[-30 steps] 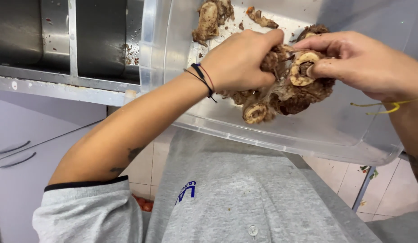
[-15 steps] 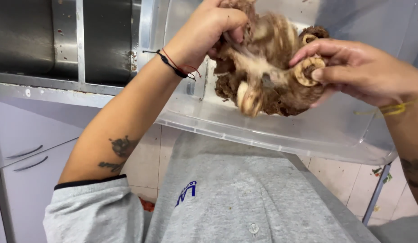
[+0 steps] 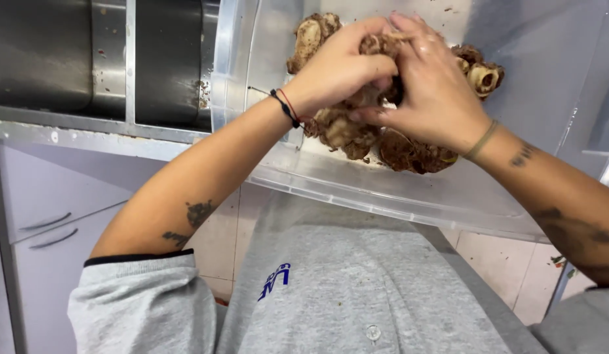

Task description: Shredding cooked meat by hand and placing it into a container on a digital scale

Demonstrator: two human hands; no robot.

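Observation:
A clear plastic tub (image 3: 396,190) lies in front of me with a heap of brown roasted bones (image 3: 357,131) in it. My left hand (image 3: 340,65), with a dark cord at its wrist, grips one bone near the top of the heap. My right hand (image 3: 435,85), with a tan band on its wrist, closes over the same bone from the right, fingers touching the left hand's. More bones (image 3: 481,75) show past my right hand, and one (image 3: 311,36) at the upper left of the pile.
A steel counter edge (image 3: 88,131) runs along the left, with dark metal panels (image 3: 62,52) above it and pale cabinet drawers (image 3: 49,223) below. Tiled floor (image 3: 507,255) shows under the tub. My grey shirt (image 3: 343,288) fills the bottom.
Both hands had lifted a clump of bones; now they have come together over the pile, the right hand crossing left onto the bone that the left hand holds.

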